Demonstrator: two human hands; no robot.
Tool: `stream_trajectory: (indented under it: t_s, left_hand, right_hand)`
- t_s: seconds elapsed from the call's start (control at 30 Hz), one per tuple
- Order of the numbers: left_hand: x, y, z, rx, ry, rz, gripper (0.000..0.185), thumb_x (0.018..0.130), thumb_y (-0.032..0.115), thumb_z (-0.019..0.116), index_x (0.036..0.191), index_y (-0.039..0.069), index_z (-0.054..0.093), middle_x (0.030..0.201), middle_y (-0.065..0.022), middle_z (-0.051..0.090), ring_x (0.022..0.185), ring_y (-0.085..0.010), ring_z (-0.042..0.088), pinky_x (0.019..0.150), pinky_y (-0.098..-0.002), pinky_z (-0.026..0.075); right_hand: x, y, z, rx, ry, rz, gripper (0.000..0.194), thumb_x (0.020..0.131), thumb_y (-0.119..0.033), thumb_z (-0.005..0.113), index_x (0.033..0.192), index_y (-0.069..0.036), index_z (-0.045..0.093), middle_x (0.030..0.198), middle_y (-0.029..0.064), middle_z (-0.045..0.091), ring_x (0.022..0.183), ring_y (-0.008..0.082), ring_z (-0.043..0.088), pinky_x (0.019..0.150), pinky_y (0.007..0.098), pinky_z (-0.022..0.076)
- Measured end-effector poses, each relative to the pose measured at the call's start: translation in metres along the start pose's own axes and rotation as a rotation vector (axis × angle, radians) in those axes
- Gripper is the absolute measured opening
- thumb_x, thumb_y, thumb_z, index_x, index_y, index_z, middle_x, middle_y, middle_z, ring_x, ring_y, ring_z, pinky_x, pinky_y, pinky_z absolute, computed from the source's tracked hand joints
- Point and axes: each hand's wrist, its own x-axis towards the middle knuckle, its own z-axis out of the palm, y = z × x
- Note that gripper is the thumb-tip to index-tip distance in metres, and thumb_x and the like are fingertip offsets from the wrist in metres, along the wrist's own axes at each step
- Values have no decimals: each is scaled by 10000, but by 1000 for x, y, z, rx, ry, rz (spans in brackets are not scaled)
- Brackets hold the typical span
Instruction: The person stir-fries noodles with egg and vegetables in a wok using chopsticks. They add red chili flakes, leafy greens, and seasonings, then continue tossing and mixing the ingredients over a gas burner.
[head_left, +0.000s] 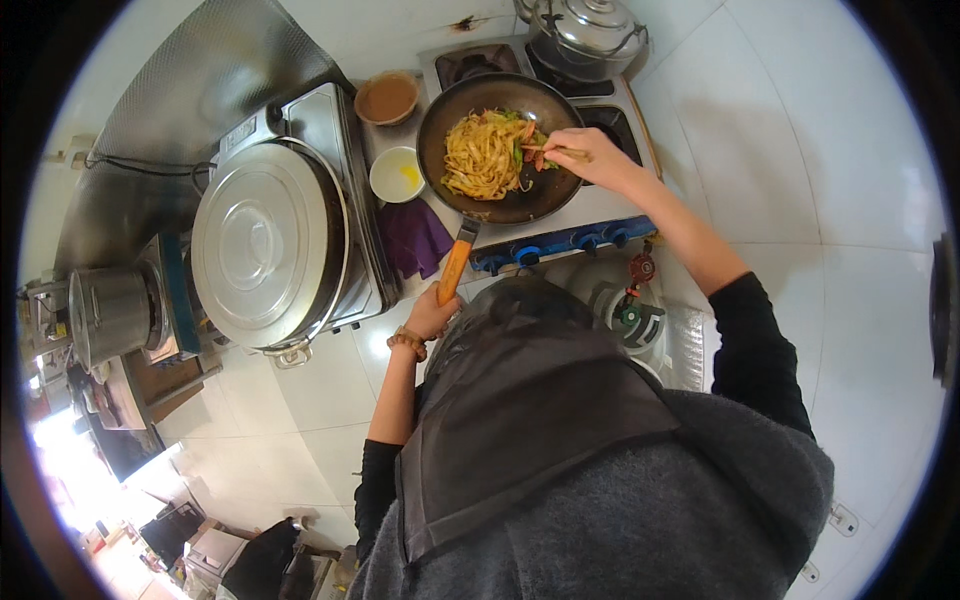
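A dark wok (551, 199) rests on the gas stove, holding a mound of broad noodles (480, 157) with green vegetable pieces and reddish slices along its right side. My left hand (430, 313), a beaded bracelet at the wrist, is closed around the wok's orange wooden handle (457, 264). In my right hand (589, 156), over the wok's right rim, are wooden chopsticks (568, 152). Their tips touch the vegetables and slices. Just left of the wok stand a white bowl (385, 175) with yellow liquid residue and a brown bowl (386, 97).
A large round lidded pan (259, 244) stands left on a metal appliance (322, 120). A purple cloth (414, 238) hangs near the counter's front edge. Behind the wok sits a metal kettle (589, 37). Blue stove knobs (529, 255) and a gas cylinder (596, 281) are below.
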Motion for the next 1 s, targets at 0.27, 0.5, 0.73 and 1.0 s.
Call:
stream_trajectory:
  t_s: [0.27, 0.5, 0.73, 1.0]
  left_hand:
    - [1, -2, 1, -23, 10, 36, 295, 865, 274, 623, 1019, 49, 510, 683, -56, 550, 435, -139, 523, 379, -287, 430]
    - [3, -4, 0, -52, -14, 47, 293, 882, 272, 621, 1019, 38, 510, 667, -45, 539, 430, -130, 525, 371, -284, 425]
    - [1, -1, 0, -24, -4, 2, 310, 884, 285, 614, 1031, 33, 508, 642, -40, 539, 433, -135, 536, 374, -289, 431]
    - [-1, -1, 1, -1, 7, 59, 276, 896, 268, 613, 1027, 71, 470, 632, -5, 480, 429, -95, 471, 364, -264, 396]
  right_hand:
    - [4, -19, 45, 325, -143, 214, 167, 920, -198, 638, 958, -43, 690, 827, 44, 697, 766, 74, 631, 674, 248, 500]
    - [16, -5, 93, 542, -54, 366, 165, 921, -197, 619, 944, -42, 671, 795, 63, 689, 744, 147, 664, 686, 284, 503]
    - [4, -29, 64, 138, 343, 341, 144, 864, -158, 669, 940, -39, 694, 842, 127, 705, 751, 222, 676, 691, 290, 504]
    - [-10, 3, 75, -180, 243, 4, 172, 869, -153, 647, 977, -20, 664, 877, 167, 665, 864, 369, 622, 754, 418, 504]
